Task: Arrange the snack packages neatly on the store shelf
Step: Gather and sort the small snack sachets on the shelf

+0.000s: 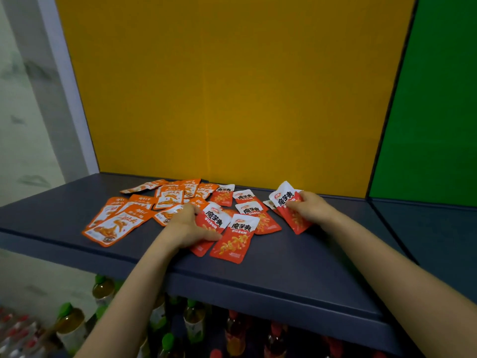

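Observation:
Small snack packages lie scattered on a dark blue shelf [296,275]. Orange packets [116,226] spread over the left part, some overlapping. Red-and-white packets [233,239] lie in the middle. My left hand [187,226] rests on the pile, its fingers and thumb pinching a red packet [211,223] at the boundary between the two kinds. My right hand [308,206] grips a small stack of red packets [289,202], lifted and tilted above the shelf at the right of the pile.
A yellow back panel [232,86] rises behind the shelf, a green panel [433,99] to the right. Below the shelf's front edge stand bottles with green caps [69,324] and red caps [235,329]. A white pillar [59,86] borders the left.

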### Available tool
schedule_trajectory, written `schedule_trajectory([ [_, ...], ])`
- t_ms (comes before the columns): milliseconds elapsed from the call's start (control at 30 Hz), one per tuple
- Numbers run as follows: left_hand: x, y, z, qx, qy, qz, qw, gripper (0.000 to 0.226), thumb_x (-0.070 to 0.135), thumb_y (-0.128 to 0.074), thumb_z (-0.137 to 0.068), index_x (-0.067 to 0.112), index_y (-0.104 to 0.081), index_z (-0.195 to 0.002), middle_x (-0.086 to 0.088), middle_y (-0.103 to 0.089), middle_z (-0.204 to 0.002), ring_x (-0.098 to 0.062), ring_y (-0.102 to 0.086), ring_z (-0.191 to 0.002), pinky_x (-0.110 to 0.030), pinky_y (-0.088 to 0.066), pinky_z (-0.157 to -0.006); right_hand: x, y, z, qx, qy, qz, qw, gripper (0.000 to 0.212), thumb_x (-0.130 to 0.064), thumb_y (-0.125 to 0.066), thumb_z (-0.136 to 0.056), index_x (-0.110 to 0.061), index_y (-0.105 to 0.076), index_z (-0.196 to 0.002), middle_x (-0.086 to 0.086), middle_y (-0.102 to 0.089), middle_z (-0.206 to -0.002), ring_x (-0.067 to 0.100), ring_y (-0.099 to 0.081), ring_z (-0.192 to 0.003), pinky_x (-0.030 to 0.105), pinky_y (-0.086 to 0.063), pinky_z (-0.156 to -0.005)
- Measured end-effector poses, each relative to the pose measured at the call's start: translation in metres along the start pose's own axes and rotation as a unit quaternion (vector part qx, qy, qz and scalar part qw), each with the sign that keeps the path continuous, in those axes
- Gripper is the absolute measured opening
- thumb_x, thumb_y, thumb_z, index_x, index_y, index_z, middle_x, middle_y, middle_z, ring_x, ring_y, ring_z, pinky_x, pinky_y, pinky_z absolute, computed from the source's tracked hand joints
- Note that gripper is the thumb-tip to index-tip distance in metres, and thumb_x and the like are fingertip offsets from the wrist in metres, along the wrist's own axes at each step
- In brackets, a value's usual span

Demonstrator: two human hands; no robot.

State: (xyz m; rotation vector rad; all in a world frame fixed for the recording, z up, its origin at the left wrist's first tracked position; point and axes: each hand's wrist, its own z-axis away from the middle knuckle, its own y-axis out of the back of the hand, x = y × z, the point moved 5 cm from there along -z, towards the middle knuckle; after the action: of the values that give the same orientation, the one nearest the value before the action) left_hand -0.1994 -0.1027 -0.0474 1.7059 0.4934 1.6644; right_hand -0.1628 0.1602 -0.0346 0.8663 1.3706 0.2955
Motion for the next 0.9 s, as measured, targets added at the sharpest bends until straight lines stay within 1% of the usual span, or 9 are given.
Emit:
schedule_trajectory([
  [67, 0.0, 0.004, 0.004, 0.004, -0.03, 0.014, 0.999, 0.077, 0.031, -0.077, -0.075, 0.015, -0.037, -0.139, -0.009, -0.043, -0.142, -0.023, -0.049, -0.117, -0.033, -0.043, -0.095, 0.001, -0.004, -0.004, 0.02, -0.008, 0.063, 0.998, 0.024, -0.029, -0.051, -0.093, -0.021, -0.046, -0.07, 0.01, -0.056, -0.1, 0.024, -0.053, -0.096, 0.029, -0.038, -0.077],
  [100, -0.001, 0.005, 0.004, -0.004, -0.037, 0.047, 0.998, 0.071, 0.03, -0.076, -0.075, 0.016, -0.042, -0.136, -0.008, -0.046, -0.14, -0.022, -0.052, -0.117, -0.034, -0.044, -0.098, 0.003, -0.005, -0.007, 0.03, -0.015, 0.085, 0.996, 0.026, -0.031, -0.052, -0.092, -0.019, -0.044, -0.07, 0.011, -0.055, -0.102, 0.025, -0.052, -0.097, 0.028, -0.036, -0.075],
  [167, 0.005, 0.005, 0.01, -0.025, -0.049, 0.129, 0.99, 0.032, 0.025, -0.075, -0.077, 0.029, -0.054, -0.102, -0.003, -0.061, -0.115, -0.013, -0.061, -0.091, -0.027, -0.052, -0.078, 0.005, -0.006, -0.01, 0.041, -0.023, 0.114, 0.992, 0.026, -0.036, -0.056, -0.089, -0.017, -0.045, -0.075, 0.01, -0.054, -0.101, 0.024, -0.05, -0.093, 0.03, -0.037, -0.073],
  [233, 0.014, -0.002, 0.013, -0.038, -0.066, 0.149, 0.986, 0.028, 0.023, -0.073, -0.079, 0.031, -0.045, -0.08, 0.006, -0.06, -0.092, -0.005, -0.057, -0.075, -0.021, -0.049, -0.064, 0.007, -0.007, -0.011, 0.048, -0.027, 0.135, 0.989, 0.032, -0.042, -0.06, -0.086, -0.014, -0.052, -0.098, 0.009, -0.057, -0.112, 0.024, -0.054, -0.103, 0.032, -0.04, -0.077],
  [333, 0.022, -0.023, 0.009, -0.033, -0.093, 0.035, 0.995, 0.03, 0.036, -0.07, -0.081, 0.023, -0.047, -0.095, 0.003, -0.061, -0.097, -0.017, -0.061, -0.095, -0.033, -0.051, -0.085, 0.006, -0.007, -0.012, 0.06, -0.024, 0.15, 0.987, 0.06, -0.05, -0.064, -0.081, -0.012, -0.049, -0.125, 0.007, -0.053, -0.131, 0.024, -0.052, -0.12, 0.035, -0.044, -0.091],
  [500, 0.028, -0.036, 0.005, 0.017, -0.134, -0.129, 0.982, 0.045, 0.048, -0.059, -0.084, 0.011, -0.046, -0.105, -0.008, -0.052, -0.119, -0.024, -0.046, -0.114, -0.032, -0.039, -0.087, 0.009, -0.008, -0.013, 0.021, -0.053, 0.107, 0.993, 0.066, -0.045, -0.066, -0.081, -0.007, -0.047, -0.131, 0.011, -0.051, -0.136, 0.025, -0.05, -0.123, 0.036, -0.043, -0.1],
  [667, 0.037, -0.036, 0.002, -0.032, -0.104, -0.149, 0.983, 0.079, 0.052, -0.074, -0.069, 0.01, -0.036, -0.124, -0.008, -0.049, -0.13, -0.026, -0.047, -0.12, -0.037, -0.043, -0.093, 0.011, -0.005, -0.012, 0.013, -0.076, 0.053, 0.996, 0.06, -0.04, -0.072, -0.078, -0.008, -0.054, -0.126, 0.009, -0.059, -0.126, 0.023, -0.06, -0.11, 0.031, -0.047, -0.093],
  [800, 0.041, -0.035, -0.007, -0.082, -0.076, -0.119, 0.987, 0.098, 0.046, -0.081, -0.063, 0.008, -0.027, -0.136, -0.008, -0.043, -0.142, -0.026, -0.044, -0.129, -0.036, -0.041, -0.099, 0.016, -0.008, -0.015, -0.007, -0.076, -0.022, 0.997, 0.022, -0.028, -0.076, -0.076, -0.017, -0.058, -0.083, 0.011, -0.07, -0.106, 0.025, -0.068, -0.095, 0.039, -0.054, -0.091],
  [900, 0.043, -0.037, -0.01, -0.102, -0.069, -0.097, 0.988, 0.099, 0.042, -0.081, -0.065, 0.01, -0.026, -0.141, -0.007, -0.041, -0.143, -0.025, -0.043, -0.129, -0.034, -0.041, -0.099, 0.016, -0.008, -0.016, -0.013, -0.076, -0.043, 0.996, 0.029, -0.026, -0.076, -0.075, -0.01, -0.062, -0.094, 0.011, -0.071, -0.1, 0.023, -0.069, -0.087, 0.04, -0.055, -0.088],
])
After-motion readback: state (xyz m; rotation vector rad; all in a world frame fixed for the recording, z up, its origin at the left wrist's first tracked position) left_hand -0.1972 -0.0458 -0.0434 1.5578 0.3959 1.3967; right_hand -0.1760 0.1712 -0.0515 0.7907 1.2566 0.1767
